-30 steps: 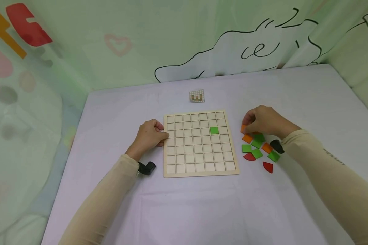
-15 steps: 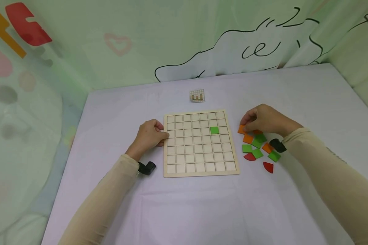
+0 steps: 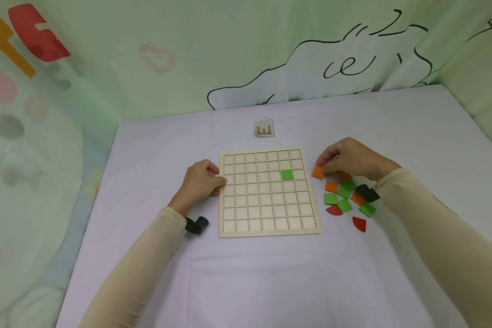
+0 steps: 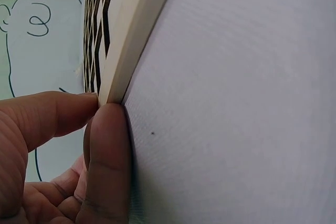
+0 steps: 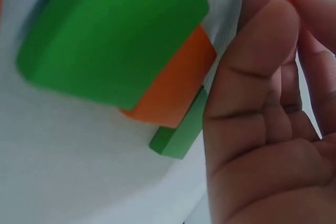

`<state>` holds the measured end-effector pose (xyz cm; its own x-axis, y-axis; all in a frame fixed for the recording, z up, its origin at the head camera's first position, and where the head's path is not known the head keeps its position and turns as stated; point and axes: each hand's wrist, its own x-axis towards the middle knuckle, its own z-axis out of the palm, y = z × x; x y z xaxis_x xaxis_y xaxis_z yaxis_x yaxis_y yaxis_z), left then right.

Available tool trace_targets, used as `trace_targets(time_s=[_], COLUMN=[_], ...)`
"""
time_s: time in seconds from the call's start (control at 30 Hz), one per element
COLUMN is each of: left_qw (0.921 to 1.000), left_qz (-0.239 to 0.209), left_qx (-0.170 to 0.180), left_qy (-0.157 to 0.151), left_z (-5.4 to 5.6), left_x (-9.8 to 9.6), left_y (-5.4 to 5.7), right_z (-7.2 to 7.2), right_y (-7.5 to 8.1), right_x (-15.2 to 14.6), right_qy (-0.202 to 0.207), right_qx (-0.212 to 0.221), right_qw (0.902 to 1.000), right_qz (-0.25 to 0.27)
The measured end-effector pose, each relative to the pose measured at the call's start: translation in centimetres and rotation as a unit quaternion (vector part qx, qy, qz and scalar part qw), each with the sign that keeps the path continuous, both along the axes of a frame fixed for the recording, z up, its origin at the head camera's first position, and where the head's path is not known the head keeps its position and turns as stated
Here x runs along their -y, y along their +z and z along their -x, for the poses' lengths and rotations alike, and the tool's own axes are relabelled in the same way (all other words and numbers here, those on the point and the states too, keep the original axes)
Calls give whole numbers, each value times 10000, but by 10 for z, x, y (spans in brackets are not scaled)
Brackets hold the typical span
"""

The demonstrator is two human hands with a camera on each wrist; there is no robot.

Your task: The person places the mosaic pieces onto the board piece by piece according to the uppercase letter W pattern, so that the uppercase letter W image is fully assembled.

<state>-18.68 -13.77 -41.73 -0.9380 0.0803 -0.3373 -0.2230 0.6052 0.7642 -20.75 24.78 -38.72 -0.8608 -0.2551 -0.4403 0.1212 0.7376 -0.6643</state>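
A pale wooden grid board (image 3: 269,192) lies flat, with one green square tile (image 3: 287,174) set in a cell on its right side. At the board's left edge, my left hand (image 3: 200,182) grips the frame, thumb on the top and a finger against the side, close up in the left wrist view. Just right of the board, my right hand (image 3: 354,159) pinches an orange square tile (image 3: 318,172) between thumb and fingers; its edge shows in the right wrist view. Below that hand lie loose green tiles (image 3: 330,199), orange tiles (image 3: 331,186) and red quarter-round tiles (image 3: 359,224).
Behind the board lies a small card (image 3: 264,128) printed with a coloured grid pattern. A pale cloth covers the table (image 3: 246,282). Printed curtains (image 3: 238,50) hang along its back and sides. Each wrist carries a black camera (image 3: 197,225).
My right hand has drawn the orange tile leftward, away from the loose tiles and nearer the board. My left hand has stayed at the board's edge.
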Motion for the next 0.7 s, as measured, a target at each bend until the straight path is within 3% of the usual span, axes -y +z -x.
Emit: trace_targets(time_s=[0.33,0.7], left_qw=[10000,10000], left_qz=[-3,24], left_qx=[30,34], left_qy=[33,46], left_z=[0,1], left_x=[0,0], left_y=[-1,0], right_z=[3,-2], right_y=[-6,-3], right_x=[-1,10], right_qy=[-136,438], right_qx=[-69,-276], right_qw=[9994,9974], right_qz=[313,-510])
